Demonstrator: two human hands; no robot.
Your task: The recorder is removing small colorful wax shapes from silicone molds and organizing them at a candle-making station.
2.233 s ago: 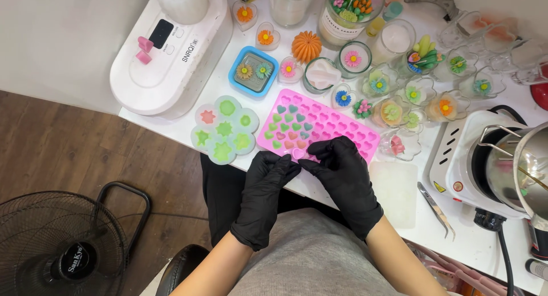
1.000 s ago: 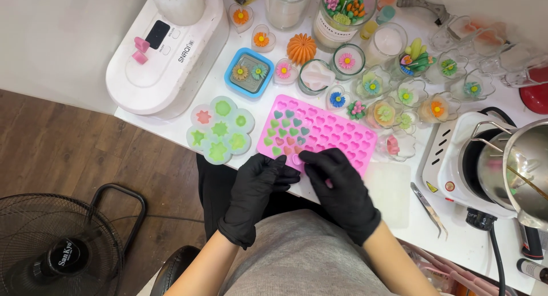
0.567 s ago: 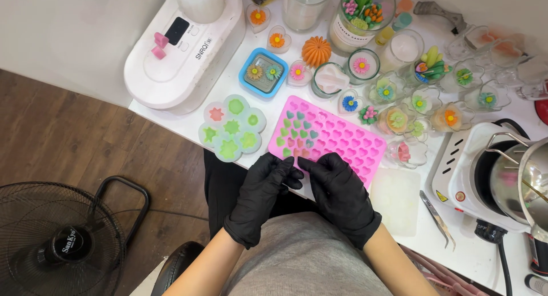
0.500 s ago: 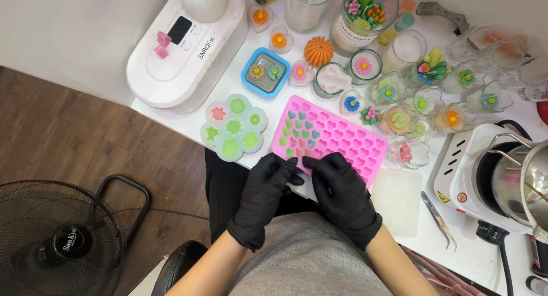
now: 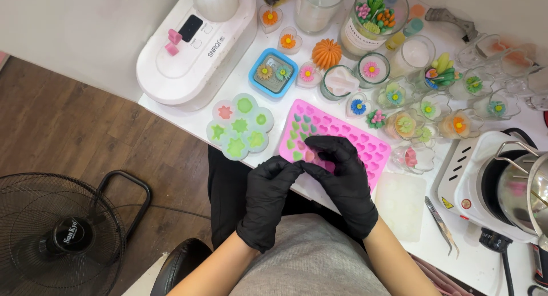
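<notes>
A pink silicone mould [image 5: 354, 141] with many small heart cavities lies at the white table's near edge. Several cavities at its left end hold green, teal and pink wax hearts. Both my hands wear black gloves. My left hand [image 5: 268, 199] pinches the mould's near left edge with its fingertips. My right hand [image 5: 342, 179] arches over the same corner, fingers bent down onto the mould beside a pink heart. The mould's near left part is hidden under my fingers.
A pale round mould [image 5: 240, 127] with green star shapes lies left of the pink one. Flower candles in small glass cups [image 5: 399, 96] crowd behind. A white machine [image 5: 194, 50] stands at the back left, a hotplate with a metal pot [image 5: 502, 182] at right, tweezers [image 5: 438, 217] nearby, a fan [image 5: 57, 239] on the floor.
My right fingers have lifted and curled further onto the mould's near left corner. My left fingertips stay at its edge. The view has shifted slightly.
</notes>
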